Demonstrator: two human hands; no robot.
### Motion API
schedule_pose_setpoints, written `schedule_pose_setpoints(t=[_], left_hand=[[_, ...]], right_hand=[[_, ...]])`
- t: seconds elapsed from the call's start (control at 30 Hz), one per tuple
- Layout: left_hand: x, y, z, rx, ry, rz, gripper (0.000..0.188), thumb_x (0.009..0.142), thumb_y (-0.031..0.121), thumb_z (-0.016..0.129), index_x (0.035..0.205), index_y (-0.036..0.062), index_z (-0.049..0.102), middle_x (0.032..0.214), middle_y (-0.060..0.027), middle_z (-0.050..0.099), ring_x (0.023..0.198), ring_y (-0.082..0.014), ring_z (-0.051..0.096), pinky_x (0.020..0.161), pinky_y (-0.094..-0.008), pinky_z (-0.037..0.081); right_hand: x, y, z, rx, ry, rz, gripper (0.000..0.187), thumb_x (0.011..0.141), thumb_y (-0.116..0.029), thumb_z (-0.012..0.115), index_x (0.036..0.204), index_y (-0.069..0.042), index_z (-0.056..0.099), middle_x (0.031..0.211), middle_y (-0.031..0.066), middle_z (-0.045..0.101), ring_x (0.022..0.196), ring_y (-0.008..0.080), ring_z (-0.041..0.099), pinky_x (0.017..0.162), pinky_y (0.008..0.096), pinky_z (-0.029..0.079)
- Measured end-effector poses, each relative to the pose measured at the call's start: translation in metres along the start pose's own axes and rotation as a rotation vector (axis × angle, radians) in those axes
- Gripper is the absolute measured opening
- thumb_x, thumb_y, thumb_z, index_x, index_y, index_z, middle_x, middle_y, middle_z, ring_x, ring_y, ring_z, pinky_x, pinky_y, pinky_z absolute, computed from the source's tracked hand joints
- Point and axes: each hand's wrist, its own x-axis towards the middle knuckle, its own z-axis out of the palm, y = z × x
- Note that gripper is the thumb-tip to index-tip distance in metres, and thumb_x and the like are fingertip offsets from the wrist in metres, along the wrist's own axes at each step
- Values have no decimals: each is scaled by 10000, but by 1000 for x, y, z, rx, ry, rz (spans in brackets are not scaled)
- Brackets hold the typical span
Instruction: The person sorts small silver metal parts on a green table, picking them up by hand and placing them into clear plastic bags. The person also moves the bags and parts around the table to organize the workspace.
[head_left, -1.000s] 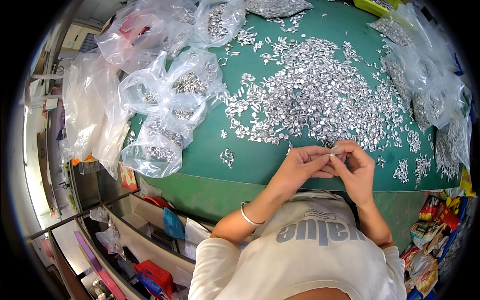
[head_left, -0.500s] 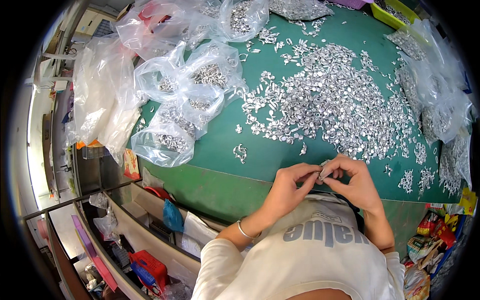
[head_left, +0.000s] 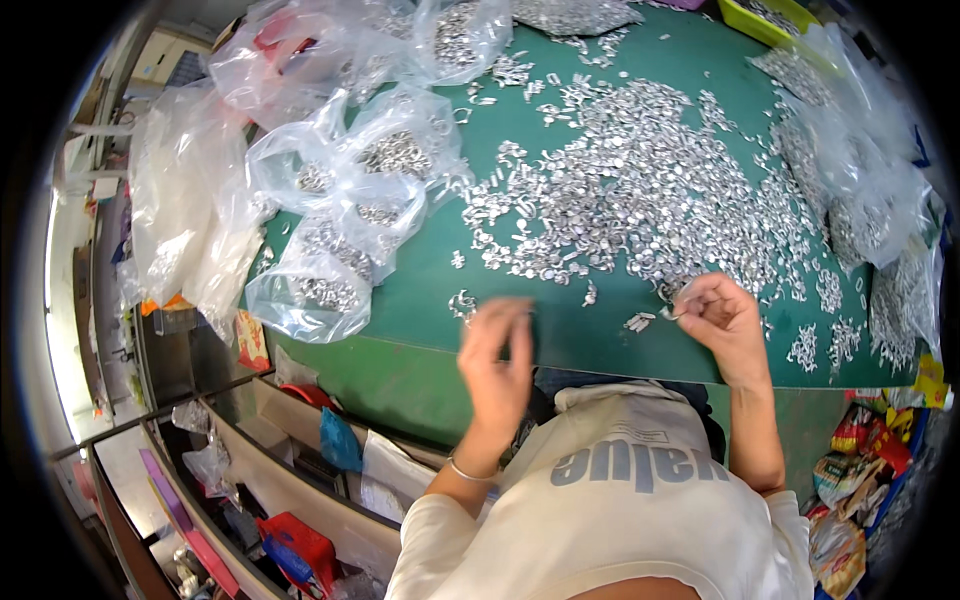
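The right hand (head_left: 722, 325) is drawn narrow, thumb and forefinger pinched at a small silvery piece (head_left: 668, 313), over the near part of the desk (head_left: 425, 290), right of the middle of its near edge. The piece is bright and metallic, pale grey where it catches the light; it is mostly covered by the fingertips, so its full outline cannot be told. Just left of it lies a little group of slim pieces (head_left: 639, 322), short, straight and shiny, set close side by side on the green surface.

The left hand (head_left: 495, 370) is blurred at the near edge, thumb and fingers somewhat apart; whether it holds anything cannot be told. Near its fingers sits a small cluster of curved pieces (head_left: 462, 305), silvery and hooked or ring-like in outline.

Beyond the hands, toward the far edge, spreads a broad heap (head_left: 650, 190) of the same silver-grey metal: round, button-like faces with a dull sheen in the thick of it, more curved and narrow bits loosely scattered at its fringes. Toward the desk's right corner at the near edge lie two small clumps (head_left: 803, 346) (head_left: 845, 340), similarly bright and tangled.
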Motion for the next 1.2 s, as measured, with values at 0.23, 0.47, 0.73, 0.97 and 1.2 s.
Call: schedule_pose_setpoints(t=[0.23, 0.47, 0.73, 0.97, 1.2], left_hand=[[-6, -48, 6, 476, 130, -38, 182, 833, 16, 600, 997, 64, 661, 1150, -172, 529, 1057, -340, 505, 866, -409, 422], [-8, -46, 11, 428, 126, -34, 231, 857, 71, 607, 1087, 49, 609, 1218, -169, 491, 1109, -342, 462, 926, -432, 356], [-5, -47, 10, 439, 168, 13, 177, 862, 48, 596, 1035, 35, 627, 1204, -163, 496, 1074, -336, 497, 867, -434, 414], [2, -9, 31, 327, 80, 119, 193, 848, 12, 602, 1037, 39, 629, 1241, -184, 477, 1128, -357, 481, 922, -433, 390], [2, 10, 44, 277, 11, 153, 225, 820, -24, 608, 1035, 36, 633, 1215, -174, 508, 1136, -357, 488, 949, -434, 380]], right_hand=[[-47, -1, -52, -367, 383, -101, 251, 806, 104, 629, 1031, -2, 600, 883, 0, 615, 704, 28, 447, 640, 178, 362], [-78, 10, -79, -561, 627, -183, 268, 798, 80, 645, 1041, -28, 615, 885, -26, 621, 732, 42, 443, 696, 186, 358], [-82, 7, -76, -1126, 538, -407, 314, 706, 53, 702, 1007, 4, 626, 943, 122, 637, 886, 278, 582, 786, 332, 461], [-71, 17, -71, -1203, 575, -371, 258, 716, 29, 713, 952, 10, 611, 1007, 145, 605, 929, 312, 553, 805, 361, 451], [-79, 15, -69, -1113, 539, -437, 206, 710, 62, 707, 892, 18, 623, 945, 132, 618, 841, 296, 565, 752, 353, 460]])
